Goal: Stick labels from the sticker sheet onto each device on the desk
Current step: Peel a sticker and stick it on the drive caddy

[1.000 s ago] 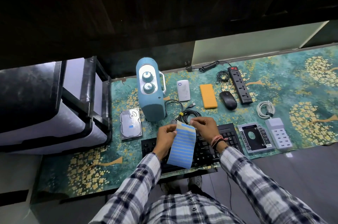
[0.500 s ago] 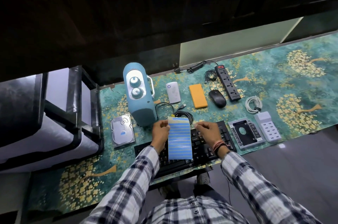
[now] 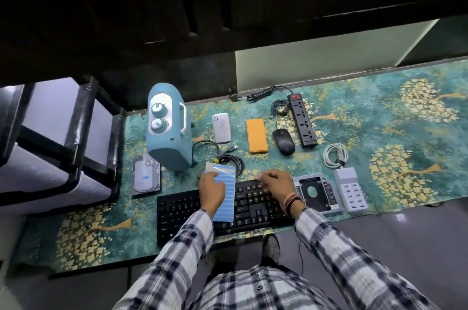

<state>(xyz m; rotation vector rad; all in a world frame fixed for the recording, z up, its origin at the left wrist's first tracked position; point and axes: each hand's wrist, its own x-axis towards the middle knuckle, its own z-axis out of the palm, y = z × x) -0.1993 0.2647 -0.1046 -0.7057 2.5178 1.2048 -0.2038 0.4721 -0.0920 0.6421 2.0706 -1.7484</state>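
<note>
- My left hand [image 3: 211, 189] holds the sticker sheet [image 3: 224, 193] by its left edge, with the thumb on the front. The sheet hangs over the black keyboard [image 3: 253, 208], near the front of the worktop [image 3: 417, 132].
- My right hand [image 3: 274, 180] has its fingers curled, with the tips close together. I think it pinches a small label, but the label is too tiny for me to see, so I cannot tell.
- If there is a label, it could fold and stick to my finger, or to itself, before it lands on a device.
- The sheet is floppy. It could bend and brush the loose black cable [image 3: 228, 160] just behind it, or peeled edges could catch on the keys.
- The hard drive [image 3: 146, 175] shows a small blue mark that may be a label. I cannot see one on the others, so I could mix up which are done.
- The white charger [image 3: 350, 189] and the drive tray [image 3: 315, 190] sit side by side, so a label could land on the wrong one.
</note>
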